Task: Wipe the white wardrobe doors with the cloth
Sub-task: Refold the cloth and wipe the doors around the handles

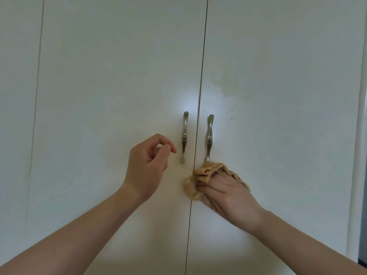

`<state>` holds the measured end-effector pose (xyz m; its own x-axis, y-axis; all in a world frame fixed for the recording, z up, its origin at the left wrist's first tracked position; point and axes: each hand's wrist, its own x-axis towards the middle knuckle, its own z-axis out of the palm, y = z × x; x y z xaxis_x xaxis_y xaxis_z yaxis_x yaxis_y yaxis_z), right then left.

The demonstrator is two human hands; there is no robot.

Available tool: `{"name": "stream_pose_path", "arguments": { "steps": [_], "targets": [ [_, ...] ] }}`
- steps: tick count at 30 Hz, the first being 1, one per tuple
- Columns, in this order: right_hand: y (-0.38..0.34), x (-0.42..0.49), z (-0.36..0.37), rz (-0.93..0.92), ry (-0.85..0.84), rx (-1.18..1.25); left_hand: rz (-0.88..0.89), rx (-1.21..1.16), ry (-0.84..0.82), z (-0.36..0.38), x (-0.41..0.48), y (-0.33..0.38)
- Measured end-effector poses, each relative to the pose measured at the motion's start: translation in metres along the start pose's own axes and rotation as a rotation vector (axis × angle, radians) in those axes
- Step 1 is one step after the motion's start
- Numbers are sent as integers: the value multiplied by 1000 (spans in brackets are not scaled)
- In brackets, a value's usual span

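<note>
Two white wardrobe doors fill the view, the left door (111, 96) and the right door (278, 116), split by a dark seam. Each carries a curved metal handle: the left handle (184, 136) and the right handle (209, 138). My right hand (228, 195) presses a bunched tan cloth (195, 183) against the doors across the seam, just under the right handle. My left hand (148, 165) hovers in front of the left door, fingers loosely curled, holding nothing, its fingertips close to the left handle.
A further white panel (17, 116) lies left of a second seam. At the far right the wardrobe ends in a white edge strip (357, 155), with a dark gap low beside it.
</note>
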<state>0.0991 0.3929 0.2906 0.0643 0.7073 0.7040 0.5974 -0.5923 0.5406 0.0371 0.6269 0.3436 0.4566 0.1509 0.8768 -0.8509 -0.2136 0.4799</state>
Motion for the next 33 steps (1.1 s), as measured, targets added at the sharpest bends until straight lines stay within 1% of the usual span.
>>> {"name": "stream_pose_path", "arguments": {
  "steps": [1,3,4,6,8,9,10,12,14,16,18,20,21,22,24,27,29,30,31,32,33],
  "targets": [
    [7,-6,-7,-20,-7,-53,3,6,-9,1,1,2],
    [33,-16,-25,26,18,-84,14,10,-19,3,3,5],
    [49,-20,-35,96,63,-101,20,16,-23,4,4,7],
    [78,-16,-53,302,145,-175,28,30,-25,6,9,11],
    [92,3,-58,452,132,-199,33,40,-22,10,14,13],
    [92,16,-55,470,124,-189,35,43,-20,12,16,13],
    [89,29,-51,462,112,-176,35,42,-16,15,18,13],
    [73,41,-35,378,82,-166,31,36,-5,20,18,11],
    [53,26,-15,293,15,-148,12,37,-2,21,13,6],
    [40,-1,-8,253,-50,-116,-13,49,-14,21,6,3],
    [45,-22,-17,139,-113,-126,-24,73,-21,16,2,3],
    [56,-34,-35,5,-203,-213,-26,85,-11,9,3,6],
    [62,-36,-43,-16,-221,-256,-28,83,-5,5,4,8],
    [67,-36,-47,21,-211,-265,-30,78,-1,1,6,10],
    [76,-22,-52,193,-110,-184,-39,88,4,-6,11,13],
    [86,24,-57,368,164,21,-60,114,23,-16,14,16],
    [83,62,-69,539,347,185,-67,127,34,-24,15,19],
    [81,82,-75,592,431,232,-69,132,39,-28,15,20],
    [76,102,-80,597,480,254,-68,137,41,-32,16,21],
    [66,123,-85,536,464,242,-67,144,44,-36,16,21],
    [55,144,-86,421,397,199,-64,150,46,-40,15,21]
  ]
}}
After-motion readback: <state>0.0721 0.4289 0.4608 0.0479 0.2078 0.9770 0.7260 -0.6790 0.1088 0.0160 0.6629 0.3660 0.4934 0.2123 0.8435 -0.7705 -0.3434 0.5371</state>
